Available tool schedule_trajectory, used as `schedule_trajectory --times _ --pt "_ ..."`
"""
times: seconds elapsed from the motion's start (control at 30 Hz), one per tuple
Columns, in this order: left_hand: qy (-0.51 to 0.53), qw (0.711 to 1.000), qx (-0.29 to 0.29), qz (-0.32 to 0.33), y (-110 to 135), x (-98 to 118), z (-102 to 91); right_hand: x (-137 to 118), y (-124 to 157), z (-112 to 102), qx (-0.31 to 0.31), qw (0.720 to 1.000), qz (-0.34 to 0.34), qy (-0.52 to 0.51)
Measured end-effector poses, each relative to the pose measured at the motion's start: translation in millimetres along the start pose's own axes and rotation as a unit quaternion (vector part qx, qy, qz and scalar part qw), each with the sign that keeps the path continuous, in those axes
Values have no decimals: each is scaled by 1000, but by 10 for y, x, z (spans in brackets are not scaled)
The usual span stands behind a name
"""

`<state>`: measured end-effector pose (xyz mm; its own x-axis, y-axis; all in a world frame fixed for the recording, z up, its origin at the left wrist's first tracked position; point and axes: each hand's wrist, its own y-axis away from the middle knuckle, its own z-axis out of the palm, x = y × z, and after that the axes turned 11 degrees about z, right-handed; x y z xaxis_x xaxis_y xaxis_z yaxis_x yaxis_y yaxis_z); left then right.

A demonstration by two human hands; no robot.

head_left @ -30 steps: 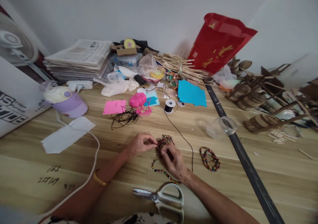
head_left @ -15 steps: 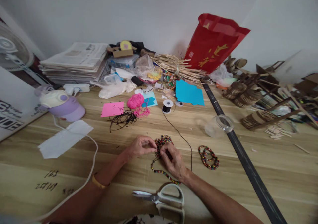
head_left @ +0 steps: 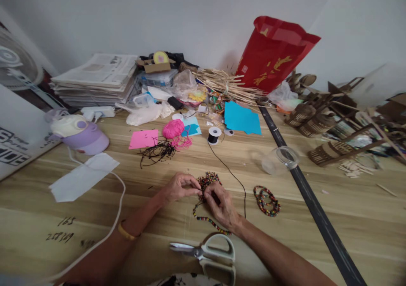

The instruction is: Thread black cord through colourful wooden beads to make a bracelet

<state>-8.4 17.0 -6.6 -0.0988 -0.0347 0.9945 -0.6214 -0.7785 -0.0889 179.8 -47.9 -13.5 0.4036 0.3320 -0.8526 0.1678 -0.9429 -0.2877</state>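
Observation:
My left hand [head_left: 179, 186] and my right hand [head_left: 221, 205] meet over a pile of small coloured beads [head_left: 207, 179] on the wooden table [head_left: 349, 201]. Both hands pinch with fingers together at the pile's near edge; what they grip is too small to name. A strand of threaded beads [head_left: 207, 221] trails from under my right hand toward me. A thin black cord [head_left: 233, 176] runs from the hands up to a spool [head_left: 215, 134]. A finished bead bracelet [head_left: 267, 201] lies to the right.
White-handled scissors [head_left: 206, 252] lie near the front edge. A clear jar [head_left: 279, 160], pink yarn [head_left: 173, 129], pink paper [head_left: 144, 138], blue paper [head_left: 242, 119], a purple cap [head_left: 79, 134], stacked newspapers [head_left: 95, 78], a red bag [head_left: 272, 53] and wooden models [head_left: 333, 121] crowd the back.
The view shifted slightly left and up a second ago. My hands stay at the beads, with only small finger movements.

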Motion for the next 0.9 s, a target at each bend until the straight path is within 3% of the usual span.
schedule_trajectory --times 0.9 --pt "-27 999 -29 1 -7 -61 -14 -18 -3 -8 -9 1000 3 -8"
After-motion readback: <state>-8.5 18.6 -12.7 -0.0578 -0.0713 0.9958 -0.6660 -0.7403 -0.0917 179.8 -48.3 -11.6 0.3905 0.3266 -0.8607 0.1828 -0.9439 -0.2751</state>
